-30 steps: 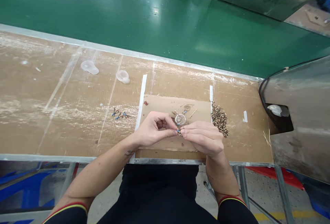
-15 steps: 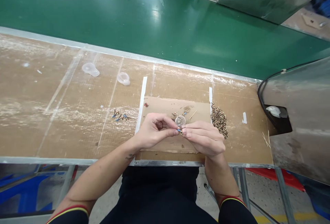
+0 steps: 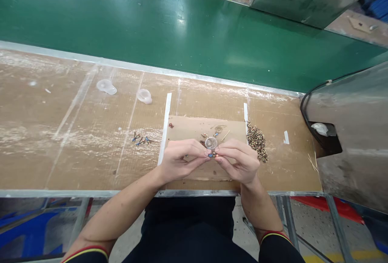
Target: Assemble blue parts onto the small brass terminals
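Over the cardboard sheet (image 3: 194,123), my left hand (image 3: 182,158) pinches the blue end of a small blue and brass-coloured part (image 3: 210,155). The fingertips of my right hand (image 3: 239,160) close on its brass-coloured end. Just beyond the fingertips is a small clear round cup (image 3: 211,142) with something dark inside. Small reddish and brass pieces lie near the cup, along with a blue-tipped piece (image 3: 216,134) and a thin wooden stick (image 3: 225,135). To the right of my right hand, a pile of brass-coloured parts (image 3: 257,139) rests on the table.
Several blue and brass parts (image 3: 141,139) lie left of the sheet. Two translucent plastic pieces (image 3: 106,87) (image 3: 144,96) sit farther back. A green surface (image 3: 182,41) runs behind the table. At the right are thin sticks (image 3: 313,163), a black cable and a metal housing (image 3: 357,133).
My right hand's fingers have shifted and spread a little around the small part, and my left fingers have straightened somewhat. More of the blue and brass part shows between them. The view has shifted slightly.
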A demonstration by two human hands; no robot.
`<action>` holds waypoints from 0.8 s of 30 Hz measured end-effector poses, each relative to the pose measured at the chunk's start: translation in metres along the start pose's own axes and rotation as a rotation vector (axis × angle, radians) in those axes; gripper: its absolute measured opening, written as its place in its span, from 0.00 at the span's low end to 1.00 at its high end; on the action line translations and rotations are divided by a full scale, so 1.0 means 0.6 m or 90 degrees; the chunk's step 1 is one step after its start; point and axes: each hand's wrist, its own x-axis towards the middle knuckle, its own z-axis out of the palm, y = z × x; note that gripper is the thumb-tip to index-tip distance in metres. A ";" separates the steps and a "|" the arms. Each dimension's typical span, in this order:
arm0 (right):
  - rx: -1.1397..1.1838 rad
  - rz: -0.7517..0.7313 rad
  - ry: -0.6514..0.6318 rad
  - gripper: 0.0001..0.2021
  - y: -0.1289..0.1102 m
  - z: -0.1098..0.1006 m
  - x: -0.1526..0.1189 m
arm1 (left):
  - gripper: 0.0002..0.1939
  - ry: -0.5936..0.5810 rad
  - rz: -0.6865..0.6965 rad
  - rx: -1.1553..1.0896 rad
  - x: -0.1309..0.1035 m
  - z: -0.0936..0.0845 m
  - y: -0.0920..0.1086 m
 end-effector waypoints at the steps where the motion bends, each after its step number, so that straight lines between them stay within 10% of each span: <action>1: 0.003 0.001 -0.001 0.04 0.000 0.000 0.000 | 0.10 -0.007 0.018 0.014 -0.001 0.000 -0.001; 24: 0.054 0.047 0.009 0.03 -0.006 0.008 -0.006 | 0.01 0.019 0.078 0.157 -0.014 0.010 -0.009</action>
